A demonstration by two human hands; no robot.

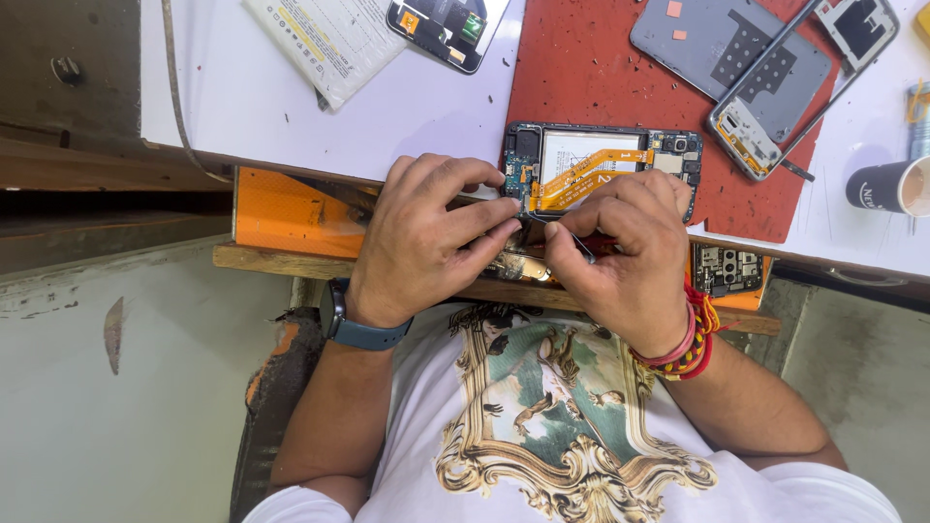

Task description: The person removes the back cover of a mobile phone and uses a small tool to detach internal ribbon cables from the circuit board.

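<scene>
Two hands at an opened black smartphone with orange flex cables (pixel 601 167).
Its long axis runs left-right; left hand (pixel 426 242) pinches its edge, right hand (pixel 625 252) grips thin metal tweezers (pixel 572 240).

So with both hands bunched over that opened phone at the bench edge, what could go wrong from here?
The opened phone lies near the table's edge, so a push from the left hand might slide it off. The thin metal tool in the right hand could slip and nick the orange flex cable. The paper cup nearby could tip.
</scene>
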